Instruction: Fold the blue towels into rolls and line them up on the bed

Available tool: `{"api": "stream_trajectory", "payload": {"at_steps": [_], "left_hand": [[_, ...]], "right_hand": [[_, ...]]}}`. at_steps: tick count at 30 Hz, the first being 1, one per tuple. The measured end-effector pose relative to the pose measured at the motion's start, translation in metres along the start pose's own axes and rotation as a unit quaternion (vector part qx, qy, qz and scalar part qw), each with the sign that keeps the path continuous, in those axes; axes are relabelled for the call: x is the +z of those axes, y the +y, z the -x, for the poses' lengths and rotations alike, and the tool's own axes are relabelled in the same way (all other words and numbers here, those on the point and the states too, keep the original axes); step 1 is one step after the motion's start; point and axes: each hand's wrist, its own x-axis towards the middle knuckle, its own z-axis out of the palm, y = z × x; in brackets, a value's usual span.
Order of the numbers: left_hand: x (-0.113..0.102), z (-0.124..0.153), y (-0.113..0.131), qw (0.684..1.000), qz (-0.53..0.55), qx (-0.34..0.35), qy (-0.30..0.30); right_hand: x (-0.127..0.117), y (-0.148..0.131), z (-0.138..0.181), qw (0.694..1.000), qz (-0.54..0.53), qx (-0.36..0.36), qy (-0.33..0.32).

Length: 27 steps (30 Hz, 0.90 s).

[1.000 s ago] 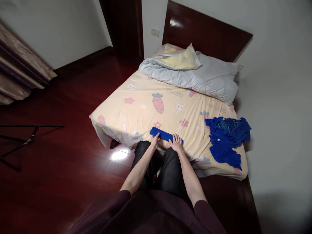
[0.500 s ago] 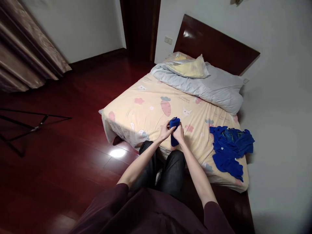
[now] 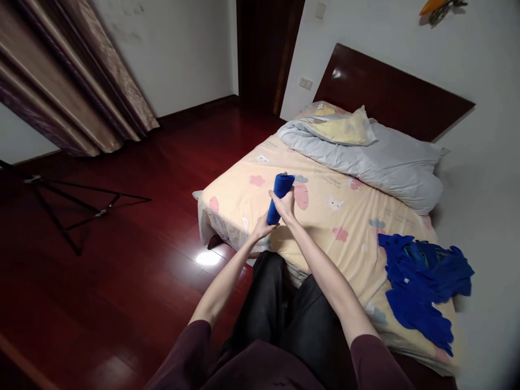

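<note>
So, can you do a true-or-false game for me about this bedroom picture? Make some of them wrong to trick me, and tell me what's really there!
1. The left hand and the right hand are both on the blue roll. True.
2. The messy blue pile is on the floor. False: the messy blue pile lies on the bed.
3. The headboard is white. False: the headboard is dark reddish brown.
4. A black stand is on the floor, to the left of the bed. True.
5. The grey bedding covers the whole bed. False: the grey bedding is bunched up near the headboard.
</note>
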Motion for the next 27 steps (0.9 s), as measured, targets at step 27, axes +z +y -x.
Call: {"api": "stream_trajectory", "payload": {"at_steps": [27], "left_hand": [[-0.115,-0.086,-0.112,0.996,-0.028,-0.037,0.071]], "right_hand": [[0.127,-0.025,-0.055,0.994,0.064,0.019,-0.091]]}}
